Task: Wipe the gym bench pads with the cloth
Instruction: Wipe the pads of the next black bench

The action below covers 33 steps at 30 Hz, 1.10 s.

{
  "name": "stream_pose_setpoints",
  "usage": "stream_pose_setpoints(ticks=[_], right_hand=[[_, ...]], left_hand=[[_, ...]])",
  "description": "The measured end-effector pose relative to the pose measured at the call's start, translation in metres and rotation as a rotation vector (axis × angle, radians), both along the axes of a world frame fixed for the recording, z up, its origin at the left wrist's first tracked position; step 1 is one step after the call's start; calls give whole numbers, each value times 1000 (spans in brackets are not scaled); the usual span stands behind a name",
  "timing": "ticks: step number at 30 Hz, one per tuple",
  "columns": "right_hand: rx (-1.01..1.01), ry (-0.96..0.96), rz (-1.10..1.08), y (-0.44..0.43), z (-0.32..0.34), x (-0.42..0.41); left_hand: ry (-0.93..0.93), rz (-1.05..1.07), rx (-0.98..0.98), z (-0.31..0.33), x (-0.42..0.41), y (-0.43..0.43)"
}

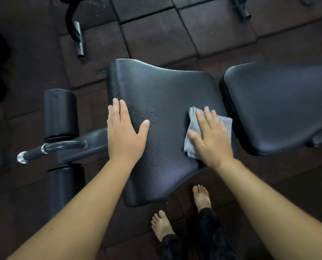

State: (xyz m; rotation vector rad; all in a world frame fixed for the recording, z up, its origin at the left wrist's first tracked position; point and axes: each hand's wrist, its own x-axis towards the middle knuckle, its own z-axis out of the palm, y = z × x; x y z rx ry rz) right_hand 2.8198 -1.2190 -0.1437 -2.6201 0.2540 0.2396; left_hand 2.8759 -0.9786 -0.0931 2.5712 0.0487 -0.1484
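Dark rubber-tile gym floor. Seat pad in centre, back pad to right, unattended. Left hand spread flat, bracing pad's left edge. Right hand spread, pressing grey cloth onto pad's right side. Droplets between hands. Step: wiping seat pad. Next, likely: sweep cloth left across droplets.

This is a gym, likely a small or home one. The floor is laid with dark square rubber tiles with visible seams. A padded weight bench stands on it, with a textured black seat pad and a second back pad beside it. Foam leg rollers and a chromed-tipped handle sit off the bench's left end.
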Motion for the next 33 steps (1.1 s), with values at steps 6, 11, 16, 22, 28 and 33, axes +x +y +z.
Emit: stream_pose_setpoints(ticks=[6, 11, 16, 22, 28, 33], right_hand=[[-35, 14, -10, 58, 21, 11], [20, 10, 150, 93, 35, -12], [-47, -10, 148, 113, 35, 115], [-6, -102, 354, 130, 44, 65], [-58, -80, 381, 141, 46, 101], [-157, -11, 348, 165, 54, 214]], left_hand=[[0, -75, -98, 0, -12, 39], [38, -60, -169, -5, -26, 79], [86, -82, -221, -15, -30, 98], [129, -78, -305, -24, -28, 93], [128, -49, -380, -28, -31, 92], [111, -59, -397, -35, -30, 96]])
